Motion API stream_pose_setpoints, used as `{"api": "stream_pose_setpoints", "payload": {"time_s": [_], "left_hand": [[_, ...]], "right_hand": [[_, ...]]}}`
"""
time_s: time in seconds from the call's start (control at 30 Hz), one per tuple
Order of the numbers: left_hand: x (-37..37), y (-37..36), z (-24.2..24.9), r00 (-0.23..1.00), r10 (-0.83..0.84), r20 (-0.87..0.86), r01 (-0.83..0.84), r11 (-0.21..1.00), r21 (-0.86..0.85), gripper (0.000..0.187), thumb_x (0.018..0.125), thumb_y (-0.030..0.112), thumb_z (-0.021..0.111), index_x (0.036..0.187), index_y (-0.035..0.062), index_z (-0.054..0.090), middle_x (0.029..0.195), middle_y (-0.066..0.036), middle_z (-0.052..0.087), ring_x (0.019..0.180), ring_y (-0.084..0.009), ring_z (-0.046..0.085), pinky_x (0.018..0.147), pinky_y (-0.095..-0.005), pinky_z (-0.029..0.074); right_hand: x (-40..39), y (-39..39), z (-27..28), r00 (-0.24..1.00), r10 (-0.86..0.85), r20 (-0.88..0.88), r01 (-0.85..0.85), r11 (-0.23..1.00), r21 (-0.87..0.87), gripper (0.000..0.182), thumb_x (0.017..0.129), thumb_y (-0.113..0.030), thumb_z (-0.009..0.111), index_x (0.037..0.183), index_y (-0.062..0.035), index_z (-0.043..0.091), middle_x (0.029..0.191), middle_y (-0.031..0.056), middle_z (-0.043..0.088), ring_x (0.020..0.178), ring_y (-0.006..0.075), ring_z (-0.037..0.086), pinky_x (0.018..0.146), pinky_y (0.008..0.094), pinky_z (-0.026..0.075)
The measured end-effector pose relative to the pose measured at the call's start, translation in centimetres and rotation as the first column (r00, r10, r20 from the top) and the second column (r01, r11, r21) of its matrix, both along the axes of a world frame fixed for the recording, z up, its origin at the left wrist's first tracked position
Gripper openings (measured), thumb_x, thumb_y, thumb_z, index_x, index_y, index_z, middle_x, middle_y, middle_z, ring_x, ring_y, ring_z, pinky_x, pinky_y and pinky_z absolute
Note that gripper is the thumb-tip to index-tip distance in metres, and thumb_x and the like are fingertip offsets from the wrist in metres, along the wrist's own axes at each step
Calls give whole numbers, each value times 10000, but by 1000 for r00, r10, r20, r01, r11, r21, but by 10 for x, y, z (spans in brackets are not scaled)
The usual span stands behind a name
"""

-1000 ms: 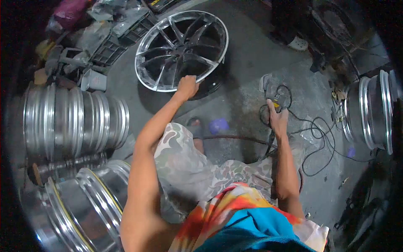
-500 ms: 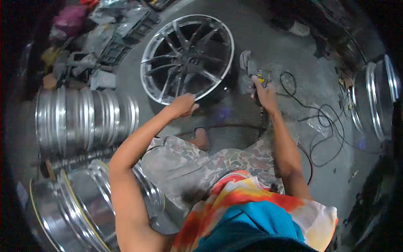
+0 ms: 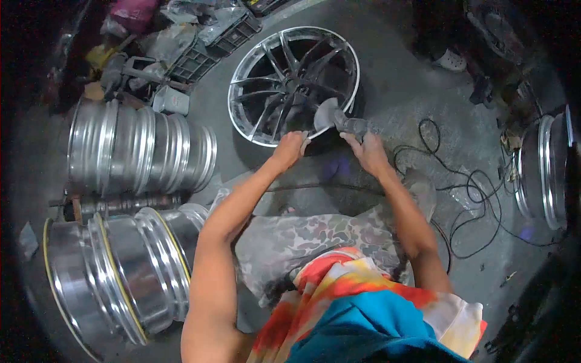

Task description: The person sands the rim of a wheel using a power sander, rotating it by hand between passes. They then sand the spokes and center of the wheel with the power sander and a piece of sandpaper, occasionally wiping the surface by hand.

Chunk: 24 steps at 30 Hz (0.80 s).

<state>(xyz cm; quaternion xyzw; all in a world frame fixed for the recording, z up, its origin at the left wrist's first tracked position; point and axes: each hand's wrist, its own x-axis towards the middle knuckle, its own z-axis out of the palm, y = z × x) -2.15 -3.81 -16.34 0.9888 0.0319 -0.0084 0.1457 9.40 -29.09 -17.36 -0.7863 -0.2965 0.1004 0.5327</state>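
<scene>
Left grip (image 3: 293, 147): fingers curled and clamped on the near rim of a spoked wheel (image 3: 298, 83).
Right grip (image 3: 370, 152): closed around the body of a hand tool (image 3: 358, 126), just right of the left grip and about level with it.
Spoked wheel: directly beyond the left grip, face turned upward; bright rim edge, dark dusty-looking spokes meeting at a hub.
Tool disc (image 3: 326, 113): round and grey, ahead and to the left of the right grip, overlapping the wheel's near rim in view; whether it touches the metal, I cannot tell.
Black cable (image 3: 474, 186): looped on the grey floor (image 3: 393, 91), to the right of the right grip.
Upper rim row (image 3: 142, 148): silver barrels lying on their sides, left of the left grip and well apart from it.
Lower rim row (image 3: 121, 275): left of the left grip and nearer the body, with yellow bands around some edges.
Right-side rims (image 3: 548, 166): well apart, to the right of the right grip.
Slatted crate (image 3: 193, 62): dark, beyond and left of the left grip.
White container (image 3: 171, 100): between that crate and the upper rim row.
Pale shoe (image 3: 451, 61): beyond and right of the right grip, near the shadow.
Camouflage trousers (image 3: 336, 233): behind both grips, between the forearms.
</scene>
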Motion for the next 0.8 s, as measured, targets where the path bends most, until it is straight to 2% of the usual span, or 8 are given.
{"api": "stream_pose_setpoints", "payload": {"time_s": [0.27,0.37,0.47,0.53,0.57,0.67,0.7,0.8], "left_hand": [[-10,4,3,992,106,62,-95,983,-160,232,937,205,679,967,-19,735,1025,-265,673,931,-481,639,836,-541,521],[-15,37,37,980,200,-21,-197,974,117,300,904,325,725,880,31,782,1022,-206,676,1002,-408,646,881,-520,539],[-21,89,26,905,407,123,-417,906,69,540,892,311,717,1274,-57,614,1187,-292,611,1066,-443,615,925,-547,503],[-9,104,-6,883,462,81,-465,885,27,530,906,274,709,1288,-72,583,1165,-283,632,1047,-456,638,923,-545,521],[-2,112,-24,871,489,42,-490,872,4,521,921,237,700,1301,-87,552,1143,-273,653,1027,-469,661,922,-544,540],[13,136,-70,910,405,86,-399,914,-77,540,941,243,656,1289,-115,449,1277,-338,574,1030,-515,657,908,-568,535],[24,141,-63,888,456,-56,-459,886,-58,466,995,339,604,1179,-81,521,1224,-329,639,1020,-514,676,858,-550,568],[42,146,-35,846,504,-174,-532,813,-236,522,1041,428,515,1168,-77,560,1134,-319,693,1028,-491,689,867,-535,573]], "right_hand": [[24,95,20,974,191,122,-165,967,-196,540,962,-441,689,1169,41,558,900,322,692,885,516,672,763,575,535],[37,137,22,956,234,179,-193,957,-218,516,947,-425,714,1093,42,551,901,328,688,900,520,667,758,582,531],[33,165,36,947,243,211,-221,968,-123,479,954,-378,717,1131,42,572,869,320,685,865,524,664,743,562,532],[26,172,56,968,250,-35,-252,965,-69,449,971,-359,707,1178,23,596,795,254,691,744,422,702,662,477,547],[16,171,85,948,210,-240,-238,966,-96,431,982,-352,706,1213,1,622,750,138,665,630,237,664,583,368,527],[7,163,105,947,130,-295,-160,984,-82,445,976,-376,719,1220,-12,639,770,50,637,606,118,594,537,308,496],[4,158,115,953,90,-289,-131,983,-127,436,979,-365,717,1230,-16,643,785,42,638,612,115,576,550,304,492],[7,132,132,984,37,-172,-87,953,-289,408,988,-324,712,1262,-28,649,829,36,661,667,107,558,608,296,484]]}}
